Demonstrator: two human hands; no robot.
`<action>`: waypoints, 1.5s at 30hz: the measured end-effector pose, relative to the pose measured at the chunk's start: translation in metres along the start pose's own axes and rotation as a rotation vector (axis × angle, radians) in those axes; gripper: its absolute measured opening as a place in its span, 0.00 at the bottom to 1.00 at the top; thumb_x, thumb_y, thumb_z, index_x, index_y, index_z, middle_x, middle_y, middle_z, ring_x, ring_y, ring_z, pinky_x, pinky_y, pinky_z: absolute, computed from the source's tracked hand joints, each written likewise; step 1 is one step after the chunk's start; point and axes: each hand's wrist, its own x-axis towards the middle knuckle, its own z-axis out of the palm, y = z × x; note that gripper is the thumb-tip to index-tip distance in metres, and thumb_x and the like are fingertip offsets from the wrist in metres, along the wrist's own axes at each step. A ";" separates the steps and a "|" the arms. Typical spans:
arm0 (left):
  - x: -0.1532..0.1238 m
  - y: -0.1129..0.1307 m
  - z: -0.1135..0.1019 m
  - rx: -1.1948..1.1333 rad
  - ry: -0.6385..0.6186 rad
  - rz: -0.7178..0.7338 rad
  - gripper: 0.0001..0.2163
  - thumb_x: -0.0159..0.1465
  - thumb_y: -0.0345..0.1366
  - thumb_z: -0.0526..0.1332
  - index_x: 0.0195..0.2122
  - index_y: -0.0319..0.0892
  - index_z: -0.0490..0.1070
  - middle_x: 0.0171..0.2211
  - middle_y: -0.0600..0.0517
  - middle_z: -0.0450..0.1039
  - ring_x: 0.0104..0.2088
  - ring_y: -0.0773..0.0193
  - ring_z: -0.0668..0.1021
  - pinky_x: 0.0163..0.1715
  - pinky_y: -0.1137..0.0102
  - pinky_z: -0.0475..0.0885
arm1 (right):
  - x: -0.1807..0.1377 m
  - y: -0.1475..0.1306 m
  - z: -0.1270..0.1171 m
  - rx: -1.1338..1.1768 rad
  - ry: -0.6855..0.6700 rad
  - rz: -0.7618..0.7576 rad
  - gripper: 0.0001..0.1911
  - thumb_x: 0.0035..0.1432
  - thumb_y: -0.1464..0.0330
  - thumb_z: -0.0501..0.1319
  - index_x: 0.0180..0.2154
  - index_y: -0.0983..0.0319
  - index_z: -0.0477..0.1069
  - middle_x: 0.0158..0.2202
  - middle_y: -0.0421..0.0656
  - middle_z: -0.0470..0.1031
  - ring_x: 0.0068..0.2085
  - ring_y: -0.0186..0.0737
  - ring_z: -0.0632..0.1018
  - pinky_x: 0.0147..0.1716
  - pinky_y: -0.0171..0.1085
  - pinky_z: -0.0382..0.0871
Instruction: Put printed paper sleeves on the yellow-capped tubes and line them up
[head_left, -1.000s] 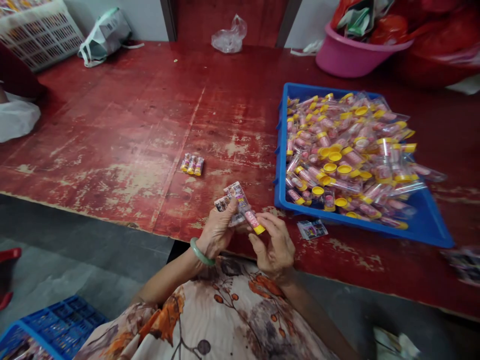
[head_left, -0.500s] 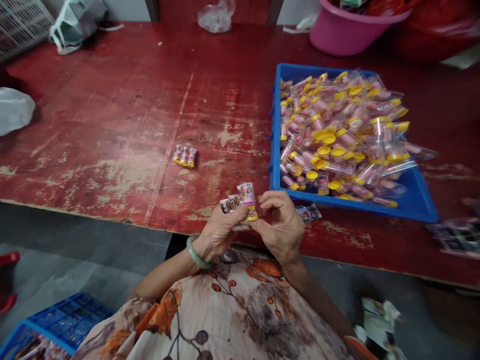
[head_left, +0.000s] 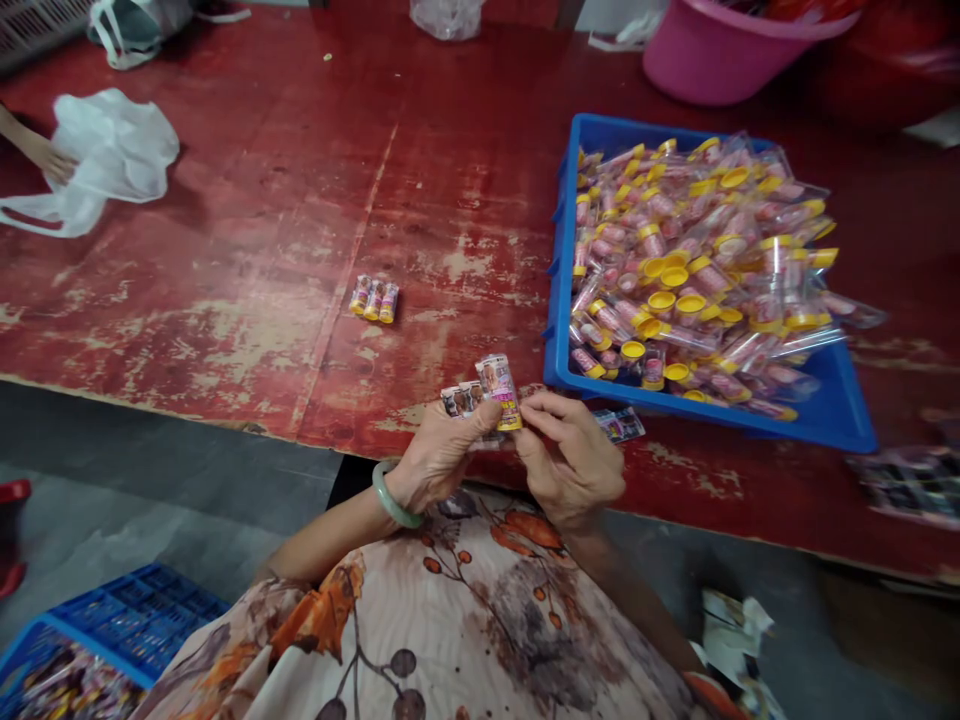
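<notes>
My left hand [head_left: 439,452], with a green bangle on the wrist, pinches a small stack of printed label stickers [head_left: 461,399] just above the near edge of the red table [head_left: 300,200]. My right hand [head_left: 574,458] meets it, fingers closed round a small pink tube with a yellow cap [head_left: 499,390] that has a label wrapped on it; both hands touch this tube. Three labelled tubes [head_left: 374,299] lie side by side on the table beyond my left hand. A blue tray [head_left: 840,425] to the right is heaped with several yellow-capped tubes [head_left: 682,280].
More stickers [head_left: 619,424] lie by the tray's near edge. Another person's hand [head_left: 41,155] touches a white plastic bag [head_left: 112,150] at far left. A pink basin [head_left: 712,55] stands at the back right. A blue crate [head_left: 97,630] sits on the floor at lower left.
The tube went from tilted with its cap toward my right hand to upright with a label round it. At far left another person's hand came in and the white bag shifted.
</notes>
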 end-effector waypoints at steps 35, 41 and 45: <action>0.015 0.011 -0.015 0.078 0.102 0.077 0.20 0.41 0.42 0.77 0.30 0.36 0.75 0.25 0.54 0.74 0.25 0.69 0.73 0.30 0.72 0.68 | -0.006 0.012 0.032 -0.155 0.028 -0.080 0.15 0.56 0.76 0.62 0.46 0.62 0.71 0.39 0.49 0.76 0.36 0.42 0.78 0.34 0.39 0.77; 0.019 0.021 -0.028 0.093 0.076 0.080 0.20 0.42 0.42 0.77 0.29 0.35 0.75 0.23 0.55 0.73 0.22 0.71 0.71 0.26 0.73 0.66 | 0.005 0.016 0.043 -0.034 -0.065 -0.021 0.20 0.54 0.75 0.61 0.50 0.63 0.68 0.42 0.50 0.73 0.29 0.36 0.72 0.29 0.38 0.74; 0.017 0.023 -0.032 0.104 0.063 0.091 0.19 0.41 0.42 0.77 0.29 0.35 0.76 0.25 0.54 0.74 0.24 0.69 0.72 0.28 0.72 0.67 | 0.013 0.016 0.044 0.026 -0.168 0.040 0.28 0.53 0.74 0.59 0.57 0.62 0.65 0.50 0.51 0.72 0.31 0.37 0.72 0.37 0.42 0.75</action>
